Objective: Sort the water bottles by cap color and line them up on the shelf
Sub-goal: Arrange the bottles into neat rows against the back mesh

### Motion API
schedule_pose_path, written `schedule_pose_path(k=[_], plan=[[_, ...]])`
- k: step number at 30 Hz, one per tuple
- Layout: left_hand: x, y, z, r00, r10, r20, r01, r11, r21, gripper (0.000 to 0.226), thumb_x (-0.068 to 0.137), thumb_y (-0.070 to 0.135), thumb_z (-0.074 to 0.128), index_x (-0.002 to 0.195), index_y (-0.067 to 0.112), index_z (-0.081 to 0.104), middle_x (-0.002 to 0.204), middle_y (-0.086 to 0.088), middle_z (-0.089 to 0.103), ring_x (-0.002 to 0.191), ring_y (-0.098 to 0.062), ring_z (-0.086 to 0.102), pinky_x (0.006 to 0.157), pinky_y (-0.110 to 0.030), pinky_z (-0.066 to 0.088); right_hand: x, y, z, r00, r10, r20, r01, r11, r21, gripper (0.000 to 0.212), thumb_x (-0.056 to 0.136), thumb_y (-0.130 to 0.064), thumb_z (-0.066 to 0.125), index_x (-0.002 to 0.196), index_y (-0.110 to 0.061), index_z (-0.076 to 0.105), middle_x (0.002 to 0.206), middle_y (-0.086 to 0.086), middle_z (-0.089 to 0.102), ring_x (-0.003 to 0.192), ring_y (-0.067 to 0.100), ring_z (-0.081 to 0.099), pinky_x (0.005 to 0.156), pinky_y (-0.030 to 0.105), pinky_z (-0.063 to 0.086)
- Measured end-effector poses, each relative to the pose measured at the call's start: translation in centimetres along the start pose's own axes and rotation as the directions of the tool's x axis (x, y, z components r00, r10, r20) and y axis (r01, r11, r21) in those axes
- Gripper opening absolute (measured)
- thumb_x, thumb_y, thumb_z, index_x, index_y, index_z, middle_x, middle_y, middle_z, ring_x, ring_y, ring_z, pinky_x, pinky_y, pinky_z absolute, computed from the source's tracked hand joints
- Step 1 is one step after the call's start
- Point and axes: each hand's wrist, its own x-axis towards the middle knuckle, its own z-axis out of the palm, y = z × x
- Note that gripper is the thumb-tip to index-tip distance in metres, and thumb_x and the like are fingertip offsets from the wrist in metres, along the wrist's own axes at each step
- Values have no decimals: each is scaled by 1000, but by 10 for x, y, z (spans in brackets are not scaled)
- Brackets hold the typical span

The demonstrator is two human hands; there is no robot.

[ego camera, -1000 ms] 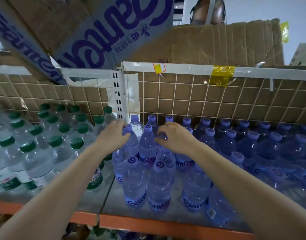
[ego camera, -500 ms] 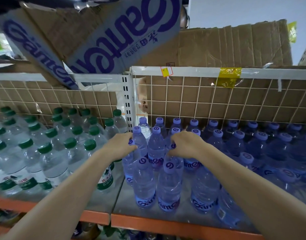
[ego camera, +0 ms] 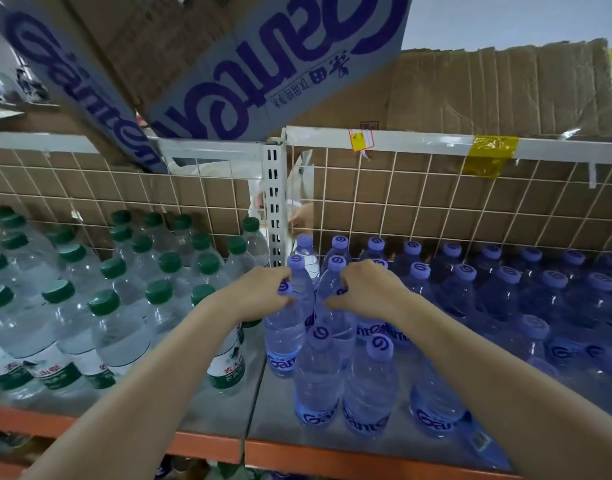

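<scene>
Plastic: thin, clear bottle walls, full of water, so each one is judged fairly heavy and a little squashy if squeezed at the middle.
Purple-cap bottles (ego camera: 368, 382): standing in rows on the right half of the shelf, from the back mesh toward the front edge; a few at the front stand slightly out of line.
Green-cap bottles (ego camera: 103, 327): filling the left half, packed close, upright.
Left hand (ego camera: 263, 292): fingers curled round the neck of a purple-cap bottle (ego camera: 284, 327) just right of the divider post (ego camera: 276, 209).
Right hand (ego camera: 365, 289): fingers curled over the top of the next bottle (ego camera: 335, 318) in that row, cap hidden beneath the hand.
Where to hold: the neck under the cap looks stiffest; the smooth wall may slip.
Shelf (ego camera: 207, 415): grey metal deck with an orange front lip; smooth, so a bottle should slide when nudged and could tip its neighbours.
Room: white wire mesh (ego camera: 436, 202) at the back, cardboard (ego camera: 505, 88) behind and above.
</scene>
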Motion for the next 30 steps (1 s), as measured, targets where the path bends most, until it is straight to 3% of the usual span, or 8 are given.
schedule_pose_path(k=[4,7,13,21,24,28,30], plan=[[1,2,-1,999,20,35,-22,999,44,30,92,31,57,115,13,49,102,-7,58,89,-24,57,80,-38,48,4,-5,2,999,37,7,-37,999,-30,46,81,-47,64,59,-13,41,62,1,45,63,21,49,47,29,30],[1,3,0,999,31,34,-33,997,65,24,93,27,54,109,10,48,89,-6,54,76,-21,51,67,-32,41,5,-4,1,998,6,55,-6,1000,1,48,79,-51,65,60,-13,41,60,0,42,57,18,44,48,30,31],[3,4,-1,998,43,35,-47,993,108,18,93,27,55,98,13,44,80,0,47,66,-13,44,61,-29,35,1,-13,7,998,35,-56,-38,998,-53,46,80,-50,63,59,-16,40,62,-1,42,68,22,50,54,29,36],[2,5,3,998,64,4,-64,990,129,14,94,22,52,90,14,41,76,0,45,64,-13,41,59,-30,34,2,-19,9,995,59,-77,-64,996,-63,43,83,-49,60,61,-17,40,64,-3,40,71,21,48,58,29,35],[-1,3,4,997,77,-6,-76,989,126,15,94,24,52,92,14,42,76,1,45,69,-17,45,60,-29,34,1,-23,11,989,88,-115,-95,994,-56,38,84,-48,58,70,-14,47,65,-3,40,74,22,49,60,29,36],[-4,4,7,995,88,-44,-82,989,127,18,95,28,53,97,15,40,86,-1,50,79,-19,48,65,-29,34,-3,-26,12,987,120,-105,-124,992,-38,45,86,-51,57,64,-16,39,66,-3,41,81,24,56,62,30,38],[-4,2,11,993,89,-79,-77,987,143,19,94,30,54,98,17,40,93,-3,53,85,-21,52,68,-30,37,-5,-24,9,991,121,-65,-123,992,-28,48,85,-59,55,70,-14,46,73,-1,49,85,24,58,64,30,39]])
